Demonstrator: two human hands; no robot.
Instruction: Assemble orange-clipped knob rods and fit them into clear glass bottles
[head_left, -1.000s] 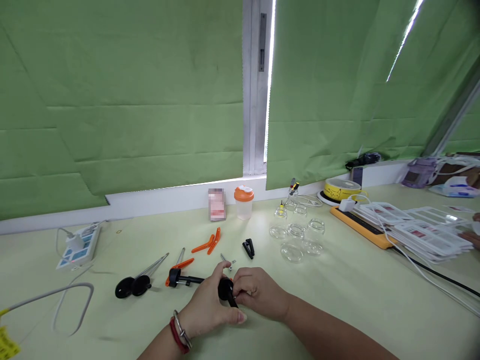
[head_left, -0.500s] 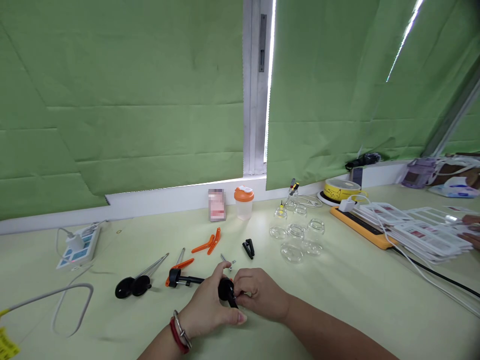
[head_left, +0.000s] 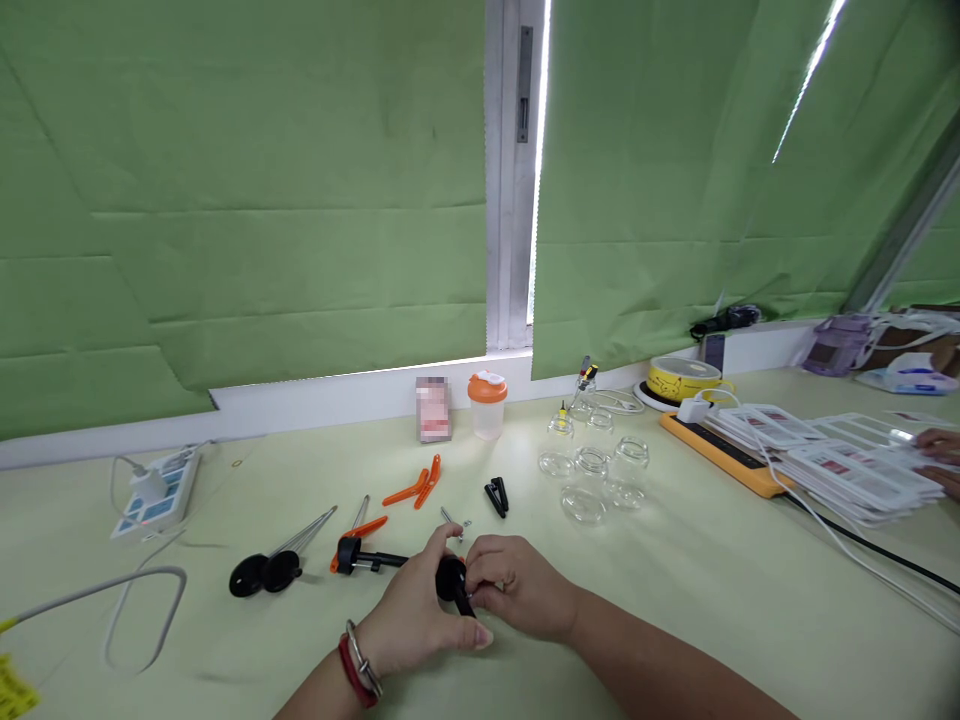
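Observation:
My left hand (head_left: 420, 605) is curled around a black plastic part with a round end (head_left: 450, 578), thumb along its near side. Against the right side of that part, my right hand (head_left: 517, 590) has its thumb and fingers pinched together; whatever is between them is too small and hidden to make out. A black stem with a ring-shaped head (head_left: 349, 555) runs behind my left hand, and I cannot tell whether it joins the held part. Just beyond my fingers lie small metal pieces (head_left: 460, 530). Two black clip-like pieces (head_left: 496, 497) lie farther back.
Orange handles (head_left: 426, 483) and metal rods with black discs (head_left: 282, 570) lie to the left. Several glass jars (head_left: 585, 495) stand at right, near an orange power strip (head_left: 720, 455) and stacked cards (head_left: 855, 480). Another person's hand (head_left: 941, 460) is at the right edge.
Almost nothing differs: both hands keep the same grip on the black part, with at most a slight shift of the right fingers.

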